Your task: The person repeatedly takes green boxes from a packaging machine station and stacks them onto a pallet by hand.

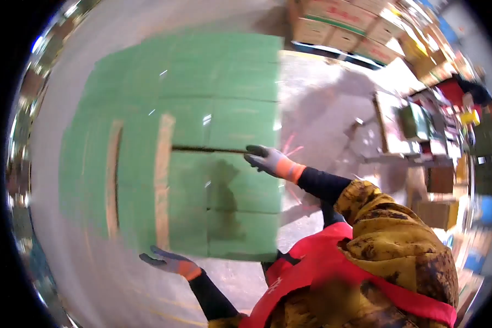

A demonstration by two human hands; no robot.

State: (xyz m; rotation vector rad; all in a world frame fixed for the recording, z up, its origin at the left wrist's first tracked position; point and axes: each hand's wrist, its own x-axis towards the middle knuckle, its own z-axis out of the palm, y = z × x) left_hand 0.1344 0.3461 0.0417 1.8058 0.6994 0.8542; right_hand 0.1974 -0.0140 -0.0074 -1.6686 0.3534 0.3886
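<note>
— Noticed what first?
— Saw green boxes [243, 123], set edge to edge in a broad block at the middle of the view, with two long tan strips [163, 180] showing across it.
— And found the right hand [268, 160] where?
— Spotted it over the boxes, open, reaching to a dark gap [208, 149] between them; couldn't tell about contact.
— And the left hand [168, 263]?
— Found just beside the block's lower edge, fingers apart.
— Made out anything farther off?
— Noted pale floor [311, 93], a counter [389, 117] at right, printed cartons [333, 16] stacked toward the top.
</note>
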